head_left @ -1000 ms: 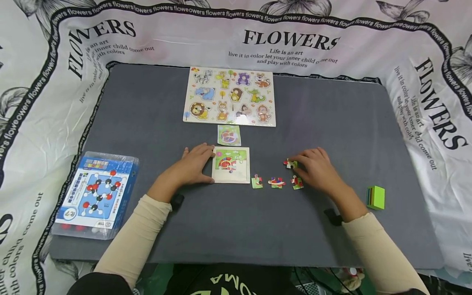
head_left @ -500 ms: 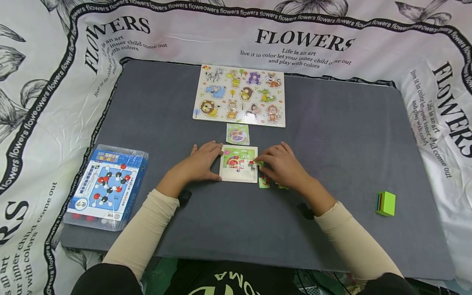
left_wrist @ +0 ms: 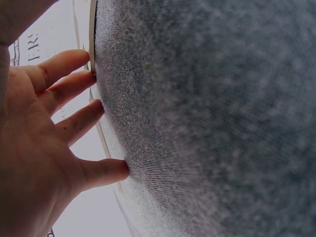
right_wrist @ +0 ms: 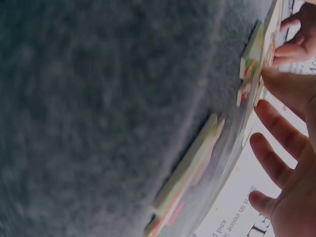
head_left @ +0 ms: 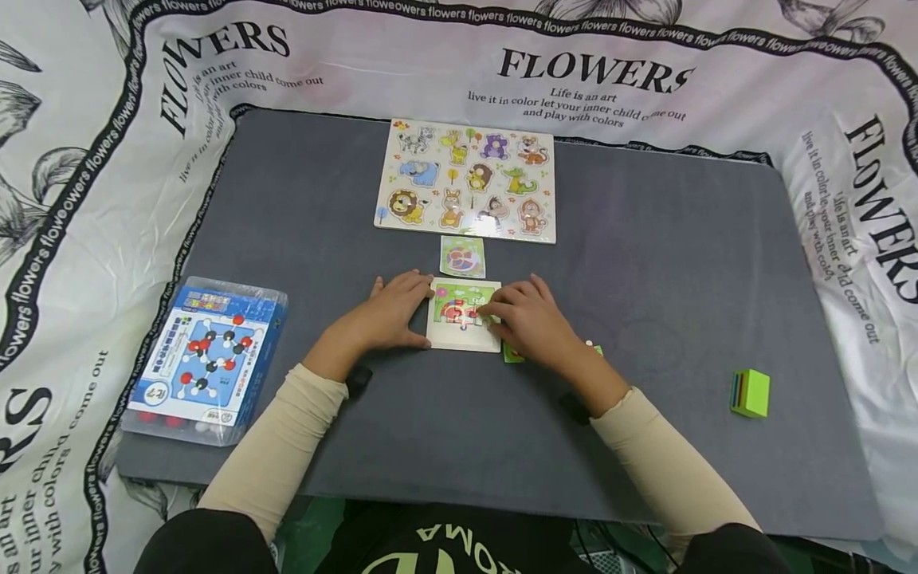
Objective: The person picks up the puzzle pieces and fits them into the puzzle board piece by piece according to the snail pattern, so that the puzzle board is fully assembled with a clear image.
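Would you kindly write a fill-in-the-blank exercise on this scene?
The left hand touches the small puzzle board at its ____ edge.
The right hand covers part of its ____ edge.
The large board beyond it pictures cartoon ____.
Big letters on the white cloth spell ____.
Missing words: left; right; animals; FLOWERS.

"FLOWERS" on white cloth [head_left: 402, 80], "flowers" on black border [head_left: 631, 29]

Square cream puzzle board [head_left: 448, 340] lying flat on the counter [head_left: 660, 255], partly filled with green-and-red pieces [head_left: 454, 309]; a loose green piece [head_left: 512, 354] beside its lower right corner, a partly hidden piece [head_left: 598, 349] farther right.
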Demonstrator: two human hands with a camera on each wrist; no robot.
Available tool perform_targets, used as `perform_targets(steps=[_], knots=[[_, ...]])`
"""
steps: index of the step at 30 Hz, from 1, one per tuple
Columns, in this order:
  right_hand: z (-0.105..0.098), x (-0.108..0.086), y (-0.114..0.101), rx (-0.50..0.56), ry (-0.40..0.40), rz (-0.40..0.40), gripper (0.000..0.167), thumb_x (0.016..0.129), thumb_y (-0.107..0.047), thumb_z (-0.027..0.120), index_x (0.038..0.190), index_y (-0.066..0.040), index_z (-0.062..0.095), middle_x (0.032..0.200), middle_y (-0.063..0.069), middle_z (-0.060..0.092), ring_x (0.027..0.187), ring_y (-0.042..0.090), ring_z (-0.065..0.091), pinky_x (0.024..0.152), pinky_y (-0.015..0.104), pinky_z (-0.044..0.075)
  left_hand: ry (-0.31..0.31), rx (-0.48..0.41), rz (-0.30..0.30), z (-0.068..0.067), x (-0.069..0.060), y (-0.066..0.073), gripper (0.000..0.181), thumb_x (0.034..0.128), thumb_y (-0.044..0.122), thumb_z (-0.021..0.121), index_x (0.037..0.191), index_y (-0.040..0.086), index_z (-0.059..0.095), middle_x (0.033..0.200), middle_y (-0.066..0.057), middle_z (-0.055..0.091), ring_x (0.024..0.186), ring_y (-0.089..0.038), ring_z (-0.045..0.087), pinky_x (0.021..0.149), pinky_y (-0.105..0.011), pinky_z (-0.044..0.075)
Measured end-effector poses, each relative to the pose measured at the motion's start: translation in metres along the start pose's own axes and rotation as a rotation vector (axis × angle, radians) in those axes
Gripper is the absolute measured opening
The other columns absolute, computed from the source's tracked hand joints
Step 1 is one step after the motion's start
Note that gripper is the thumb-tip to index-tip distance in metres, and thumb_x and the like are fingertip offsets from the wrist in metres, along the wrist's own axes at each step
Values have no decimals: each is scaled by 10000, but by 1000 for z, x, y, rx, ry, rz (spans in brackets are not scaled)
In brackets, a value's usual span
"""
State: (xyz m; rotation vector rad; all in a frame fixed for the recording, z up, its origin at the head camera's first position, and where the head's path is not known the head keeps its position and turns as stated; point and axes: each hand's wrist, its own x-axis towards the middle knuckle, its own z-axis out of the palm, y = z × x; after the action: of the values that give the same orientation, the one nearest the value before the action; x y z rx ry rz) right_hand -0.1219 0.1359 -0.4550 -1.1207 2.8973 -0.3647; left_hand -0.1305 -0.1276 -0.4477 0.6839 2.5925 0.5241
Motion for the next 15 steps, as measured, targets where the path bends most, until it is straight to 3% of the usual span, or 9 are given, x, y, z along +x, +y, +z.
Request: perform_targets(steps=[7,15], knots=[[0,3,-4,-71,-18,-2,255,895,-172,704,1145,-205,739,1105,47,648,1136,297,521,1085,614,268,2,2,5,-2,0,1,806,754,388,833,1405,75,475,1570,-106,297,1486,-289,166,1091,-703,153],[-8,-9,1,90,-7,-1,298,867,-200,740,1153,-124,711,1114,80,656,1120,302,532,1077,584,280,6,1,-5,-2,0,2,809,748,383,838,1403,75,477,1573,-101,296,1485,-286,172,1093,-699,155]])
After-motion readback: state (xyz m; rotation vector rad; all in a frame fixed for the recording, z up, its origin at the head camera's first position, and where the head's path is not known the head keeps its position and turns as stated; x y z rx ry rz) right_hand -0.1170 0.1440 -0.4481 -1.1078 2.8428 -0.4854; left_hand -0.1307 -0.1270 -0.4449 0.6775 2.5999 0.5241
